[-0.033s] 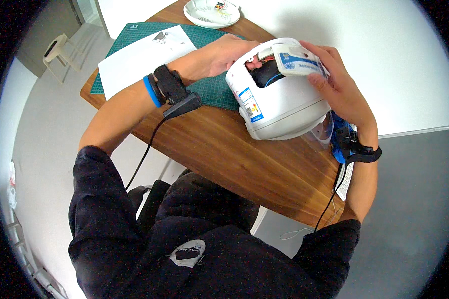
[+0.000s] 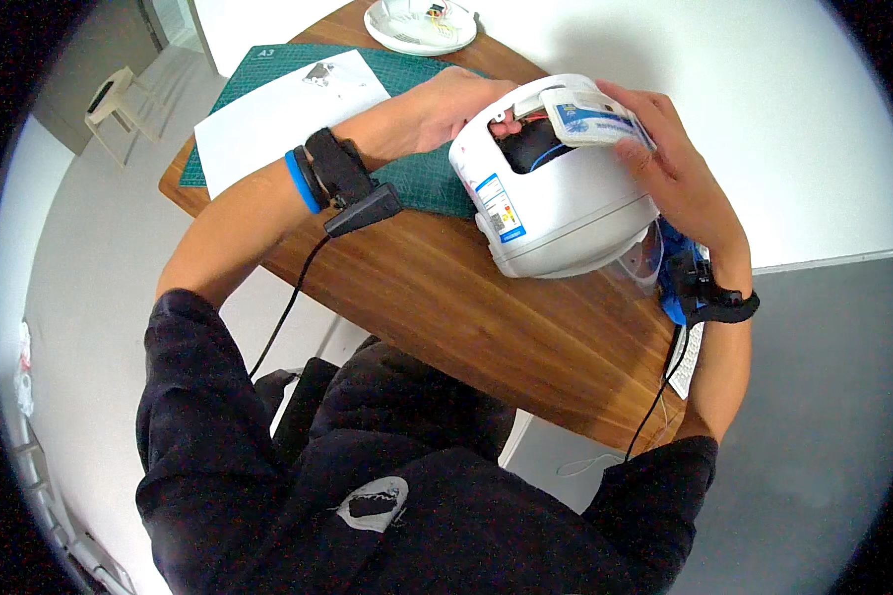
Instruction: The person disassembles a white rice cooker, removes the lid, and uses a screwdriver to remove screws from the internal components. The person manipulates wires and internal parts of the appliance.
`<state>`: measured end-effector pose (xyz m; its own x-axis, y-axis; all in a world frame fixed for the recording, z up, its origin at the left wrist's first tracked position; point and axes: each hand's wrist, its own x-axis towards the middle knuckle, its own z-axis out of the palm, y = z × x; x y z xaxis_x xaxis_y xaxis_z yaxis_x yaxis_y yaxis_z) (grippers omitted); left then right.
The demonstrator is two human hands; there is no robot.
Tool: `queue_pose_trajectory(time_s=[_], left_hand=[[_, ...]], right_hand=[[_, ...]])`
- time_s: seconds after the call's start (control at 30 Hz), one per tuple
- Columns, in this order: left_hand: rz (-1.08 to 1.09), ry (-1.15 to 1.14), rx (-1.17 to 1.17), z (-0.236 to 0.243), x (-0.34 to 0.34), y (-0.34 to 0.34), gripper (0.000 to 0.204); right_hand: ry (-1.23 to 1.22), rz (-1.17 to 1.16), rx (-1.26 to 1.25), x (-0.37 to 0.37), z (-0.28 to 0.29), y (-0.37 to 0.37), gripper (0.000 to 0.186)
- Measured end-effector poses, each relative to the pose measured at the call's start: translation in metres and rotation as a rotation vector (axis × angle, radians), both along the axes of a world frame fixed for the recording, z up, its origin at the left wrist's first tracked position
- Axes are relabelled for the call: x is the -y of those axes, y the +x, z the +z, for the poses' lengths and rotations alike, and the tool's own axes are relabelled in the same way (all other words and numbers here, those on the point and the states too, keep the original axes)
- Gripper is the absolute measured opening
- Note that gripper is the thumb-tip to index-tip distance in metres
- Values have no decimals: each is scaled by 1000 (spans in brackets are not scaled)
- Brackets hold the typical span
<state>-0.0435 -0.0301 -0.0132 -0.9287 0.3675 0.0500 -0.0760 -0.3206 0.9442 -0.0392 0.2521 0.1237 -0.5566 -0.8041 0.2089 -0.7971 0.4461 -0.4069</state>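
Observation:
A white rounded appliance (image 2: pixel 556 218) rests on the wooden desk (image 2: pixel 417 307), with an opening in its upper shell showing red and blue wires and a dark inside. My left hand (image 2: pixel 471 109) is at its far left side, curled over it, with fingertips showing inside the opening by the red wires; what they grip is unclear. My right hand (image 2: pixel 670 164) holds a white panel (image 2: pixel 590 116) with a blue label at the top of the appliance, thumb toward the near edge and fingers behind. Each wrist wears a black strapped device with a cable.
A green cutting mat (image 2: pixel 258 69) carries a white paper (image 2: pixel 268 134). A white dish (image 2: pixel 419 35) with small parts sits at the back. A blue object (image 2: pixel 670 293) and white keyboard (image 2: pixel 687 362) lie at the right. A stool (image 2: pixel 114 99) stands on the left floor; a white wall borders the desk.

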Motion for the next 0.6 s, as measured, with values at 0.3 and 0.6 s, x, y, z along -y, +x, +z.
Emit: queue_pose_trajectory(time_s=[0.3, 0.6], left_hand=[[-101, 104, 1, -10, 9, -2, 34], [127, 65, 149, 7, -3, 7, 41]], right_hand=[[-50, -113, 42, 16, -18, -2, 42], [-60, -132, 68, 13, -22, -6, 58]])
